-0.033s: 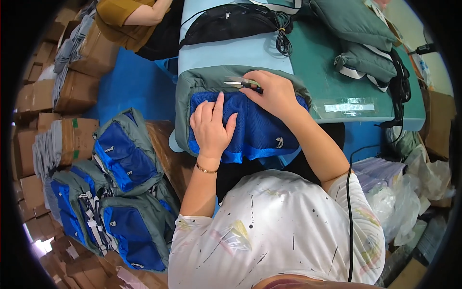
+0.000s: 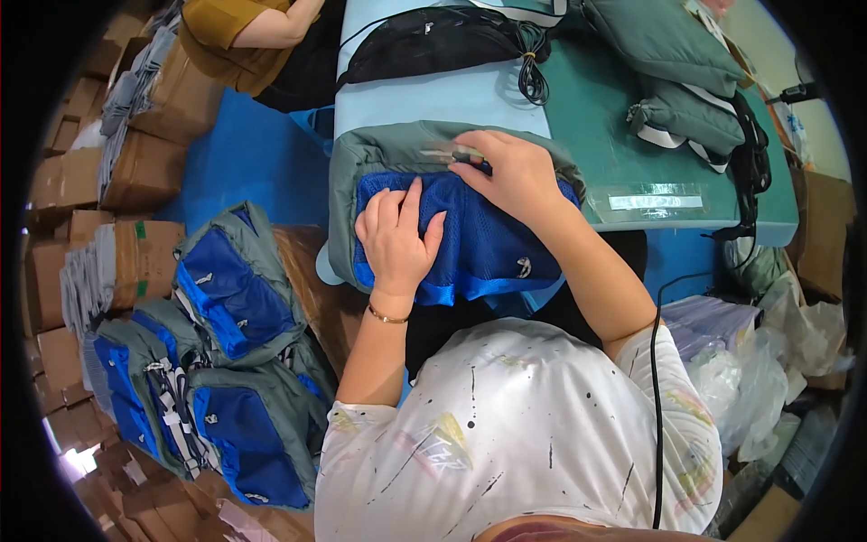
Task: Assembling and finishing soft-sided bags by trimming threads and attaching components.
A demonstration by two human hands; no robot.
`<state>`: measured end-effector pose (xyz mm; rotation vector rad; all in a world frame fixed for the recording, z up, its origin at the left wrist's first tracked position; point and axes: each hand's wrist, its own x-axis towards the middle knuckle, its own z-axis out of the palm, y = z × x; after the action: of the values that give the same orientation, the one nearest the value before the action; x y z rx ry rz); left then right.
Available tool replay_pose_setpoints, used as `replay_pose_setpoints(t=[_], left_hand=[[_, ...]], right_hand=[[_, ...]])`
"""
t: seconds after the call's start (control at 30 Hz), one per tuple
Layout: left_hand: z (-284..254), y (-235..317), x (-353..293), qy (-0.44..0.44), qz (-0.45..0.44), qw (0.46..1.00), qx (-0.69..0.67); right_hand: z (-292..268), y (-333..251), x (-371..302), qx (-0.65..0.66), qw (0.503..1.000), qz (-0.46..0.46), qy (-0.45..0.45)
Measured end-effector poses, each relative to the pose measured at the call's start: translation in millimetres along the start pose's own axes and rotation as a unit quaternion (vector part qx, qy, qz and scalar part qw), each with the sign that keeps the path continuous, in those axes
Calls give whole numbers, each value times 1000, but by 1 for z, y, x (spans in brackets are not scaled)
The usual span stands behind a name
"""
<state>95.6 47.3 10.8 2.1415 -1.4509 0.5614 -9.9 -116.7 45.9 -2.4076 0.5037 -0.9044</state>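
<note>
Unchanged since the earlier frame: your left hand (image 2: 395,237) lies open-fingered on the blue mesh bag (image 2: 479,244); your right hand (image 2: 508,172) apparently pinches its zipper pull (image 2: 459,156).

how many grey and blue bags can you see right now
4: one bag on the table edge under both hands, and three stacked on the floor at the person's left. More may be hidden in that pile.

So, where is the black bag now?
In the head view, the black bag lies at the table's far edge, beyond the blue and grey bag under both hands.
</note>
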Motion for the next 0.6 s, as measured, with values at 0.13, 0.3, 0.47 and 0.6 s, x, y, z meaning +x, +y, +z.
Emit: replay_pose_setpoints(t=[0.13, 0.3, 0.47, 0.6], left_hand=[[1, 0, -5, 5, -10, 1000, 6], [2, 1, -7, 27, -10, 999, 22], [2, 0, -8, 31, -19, 999, 18], [3, -1, -10, 44, -16, 999, 28]], right_hand=[[-7, -31, 4, -49, 998, -34, -28], [-1, -34, -4, -176, 978, -64, -91], [0, -35, -3, -189, 974, -84, -88], [4, -36, -4, -200, 972, -87, -90]])
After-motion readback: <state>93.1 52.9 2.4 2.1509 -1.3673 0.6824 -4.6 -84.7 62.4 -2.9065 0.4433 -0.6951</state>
